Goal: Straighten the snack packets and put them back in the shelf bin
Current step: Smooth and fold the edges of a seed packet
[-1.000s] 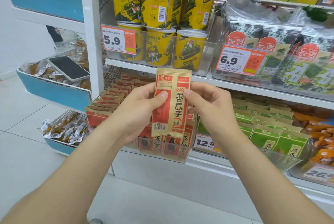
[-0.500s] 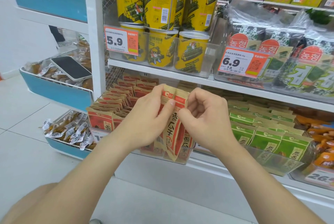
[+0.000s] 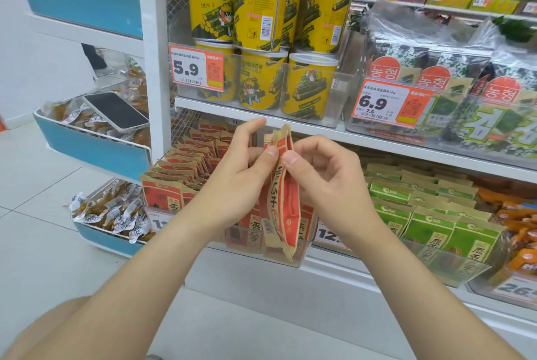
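Turned from face-on to edge-on, the snack packets dip at the shelf bin front, left hand and right hand fingers clamped on their tops, apparently ready for reinsertion.

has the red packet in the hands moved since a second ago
Yes. The red packet has dropped and turned edge-on: its bottom edge now hangs near the clear bin base, not its rim.

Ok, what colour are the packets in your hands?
The packets are red with tan edges and dark lettering; the head view shows them best.
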